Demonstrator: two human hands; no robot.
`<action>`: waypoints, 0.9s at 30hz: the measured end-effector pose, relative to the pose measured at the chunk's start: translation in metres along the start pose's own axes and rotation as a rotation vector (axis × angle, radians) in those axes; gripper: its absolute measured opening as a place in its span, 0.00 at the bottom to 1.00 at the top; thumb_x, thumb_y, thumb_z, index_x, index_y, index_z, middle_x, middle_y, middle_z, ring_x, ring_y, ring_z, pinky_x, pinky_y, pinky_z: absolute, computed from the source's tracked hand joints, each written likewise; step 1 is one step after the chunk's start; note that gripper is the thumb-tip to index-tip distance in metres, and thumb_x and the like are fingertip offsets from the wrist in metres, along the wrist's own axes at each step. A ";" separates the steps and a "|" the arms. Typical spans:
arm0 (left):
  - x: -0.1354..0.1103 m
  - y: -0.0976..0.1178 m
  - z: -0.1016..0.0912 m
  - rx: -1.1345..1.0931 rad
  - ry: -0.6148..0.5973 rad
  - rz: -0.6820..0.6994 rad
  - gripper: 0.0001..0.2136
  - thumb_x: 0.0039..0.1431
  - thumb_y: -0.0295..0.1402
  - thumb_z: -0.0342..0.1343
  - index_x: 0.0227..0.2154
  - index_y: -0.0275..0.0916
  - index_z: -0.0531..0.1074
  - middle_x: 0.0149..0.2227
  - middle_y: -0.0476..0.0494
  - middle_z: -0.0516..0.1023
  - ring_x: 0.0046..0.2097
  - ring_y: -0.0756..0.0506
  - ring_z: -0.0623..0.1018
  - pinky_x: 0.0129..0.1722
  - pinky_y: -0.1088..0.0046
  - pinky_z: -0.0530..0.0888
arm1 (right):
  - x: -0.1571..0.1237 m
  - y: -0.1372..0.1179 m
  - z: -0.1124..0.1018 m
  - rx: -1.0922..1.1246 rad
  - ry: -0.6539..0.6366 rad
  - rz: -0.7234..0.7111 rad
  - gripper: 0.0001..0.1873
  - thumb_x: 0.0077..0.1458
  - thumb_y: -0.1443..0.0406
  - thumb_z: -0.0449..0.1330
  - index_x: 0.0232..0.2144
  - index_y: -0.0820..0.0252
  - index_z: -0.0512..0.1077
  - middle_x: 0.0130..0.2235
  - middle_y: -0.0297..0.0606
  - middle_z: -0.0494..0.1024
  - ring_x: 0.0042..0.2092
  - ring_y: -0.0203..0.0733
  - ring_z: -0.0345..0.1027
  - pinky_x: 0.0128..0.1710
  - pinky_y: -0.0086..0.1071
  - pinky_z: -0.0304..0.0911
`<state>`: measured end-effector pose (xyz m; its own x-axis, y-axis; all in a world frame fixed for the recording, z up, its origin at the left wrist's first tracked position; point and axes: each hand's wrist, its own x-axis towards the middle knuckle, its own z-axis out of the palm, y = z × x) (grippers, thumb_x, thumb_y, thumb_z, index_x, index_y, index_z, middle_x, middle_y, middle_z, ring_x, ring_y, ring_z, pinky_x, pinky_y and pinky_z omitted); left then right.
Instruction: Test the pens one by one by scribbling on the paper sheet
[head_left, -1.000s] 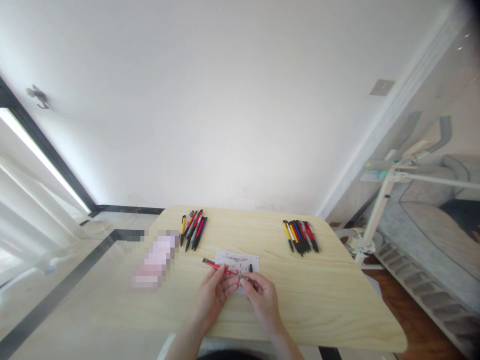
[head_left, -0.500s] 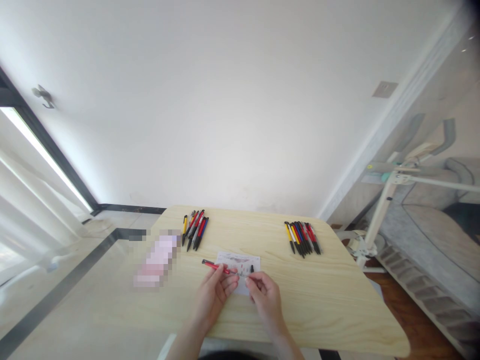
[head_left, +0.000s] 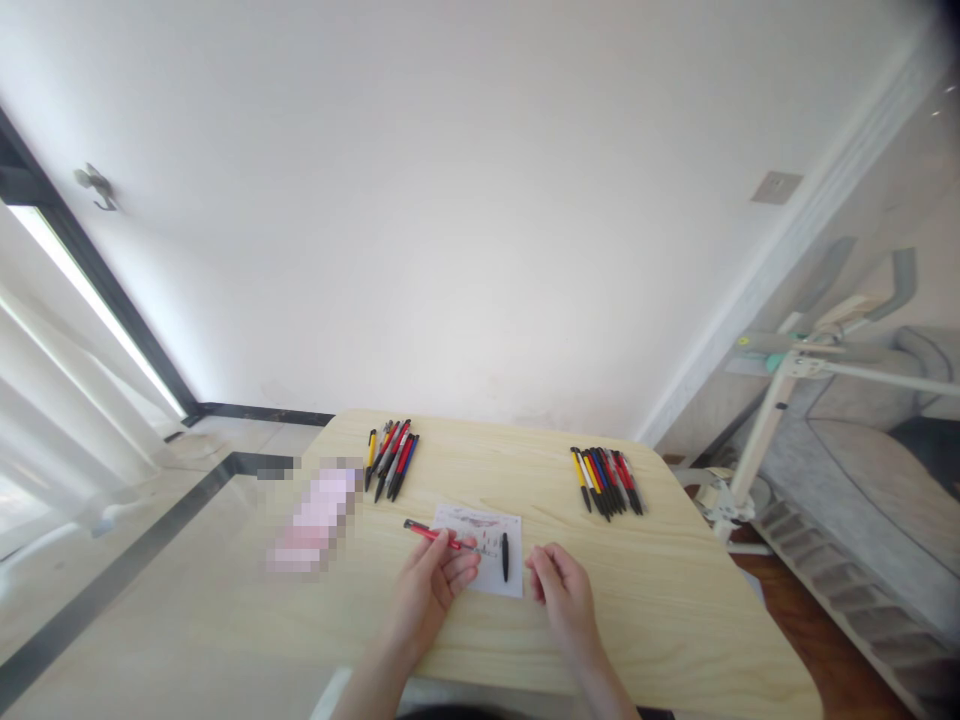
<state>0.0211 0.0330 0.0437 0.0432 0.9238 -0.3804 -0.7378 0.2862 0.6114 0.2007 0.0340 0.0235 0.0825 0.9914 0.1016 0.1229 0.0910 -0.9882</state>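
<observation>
Right hand [head_left: 564, 588] was pulled right, fingers curled, contents unclear; black barrel [head_left: 505, 558] on paper [head_left: 489, 578] was fully exposed. Red pen [head_left: 424, 531] was gripped by left hand [head_left: 433, 584] alone.

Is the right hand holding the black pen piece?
No, the black pen piece lies on the white paper, apart from the right hand.

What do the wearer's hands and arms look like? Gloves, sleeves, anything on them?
Left hand and right hand: both bare, no gloves. Forearms uncovered down to the frame edge; no sleeves, watch, bracelet, cables or markings visible. No ring shows either, though small details are hard to make out.
</observation>
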 end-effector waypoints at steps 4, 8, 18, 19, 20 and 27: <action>0.000 0.000 -0.001 0.003 -0.002 -0.001 0.03 0.56 0.28 0.53 0.33 0.34 0.67 0.32 0.37 0.79 0.29 0.47 0.79 0.31 0.73 0.75 | 0.010 -0.004 -0.004 -0.189 -0.067 -0.042 0.21 0.57 0.53 0.49 0.23 0.61 0.69 0.20 0.32 0.68 0.21 0.34 0.59 0.21 0.26 0.54; 0.001 0.000 -0.001 0.004 -0.003 -0.003 0.04 0.56 0.29 0.53 0.33 0.34 0.67 0.32 0.37 0.79 0.29 0.48 0.79 0.30 0.73 0.75 | 0.018 -0.014 -0.007 -0.374 -0.169 -0.205 0.18 0.58 0.58 0.49 0.24 0.61 0.71 0.24 0.37 0.73 0.27 0.38 0.65 0.28 0.28 0.59; 0.000 0.000 -0.001 -0.004 0.028 -0.004 0.03 0.55 0.28 0.54 0.33 0.34 0.68 0.31 0.37 0.79 0.28 0.47 0.79 0.29 0.74 0.76 | 0.036 -0.036 -0.011 -0.770 -0.456 -0.477 0.14 0.53 0.73 0.50 0.36 0.56 0.73 0.37 0.37 0.74 0.38 0.39 0.66 0.39 0.30 0.60; 0.001 -0.001 -0.001 -0.007 0.025 -0.004 0.03 0.55 0.28 0.53 0.33 0.34 0.68 0.31 0.37 0.79 0.28 0.47 0.79 0.29 0.73 0.76 | 0.038 -0.038 -0.011 -0.825 -0.499 -0.512 0.14 0.53 0.73 0.51 0.35 0.56 0.73 0.37 0.37 0.74 0.38 0.39 0.65 0.39 0.30 0.60; 0.001 -0.001 -0.001 -0.011 0.023 -0.004 0.03 0.55 0.28 0.53 0.33 0.34 0.68 0.31 0.38 0.79 0.28 0.47 0.79 0.29 0.73 0.76 | 0.040 -0.041 -0.012 -0.878 -0.535 -0.546 0.13 0.54 0.73 0.51 0.35 0.56 0.74 0.36 0.37 0.74 0.38 0.39 0.65 0.39 0.30 0.59; 0.001 0.000 -0.002 -0.025 0.030 -0.015 0.03 0.55 0.28 0.54 0.32 0.34 0.68 0.32 0.38 0.79 0.28 0.47 0.79 0.28 0.74 0.76 | 0.046 -0.048 -0.015 -1.059 -0.675 -0.679 0.11 0.55 0.69 0.52 0.30 0.57 0.75 0.35 0.37 0.73 0.38 0.40 0.63 0.38 0.31 0.57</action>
<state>0.0201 0.0330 0.0420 0.0344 0.9116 -0.4096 -0.7537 0.2928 0.5884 0.2132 0.0739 0.0777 -0.7321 0.6660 0.1429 0.6401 0.7444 -0.1902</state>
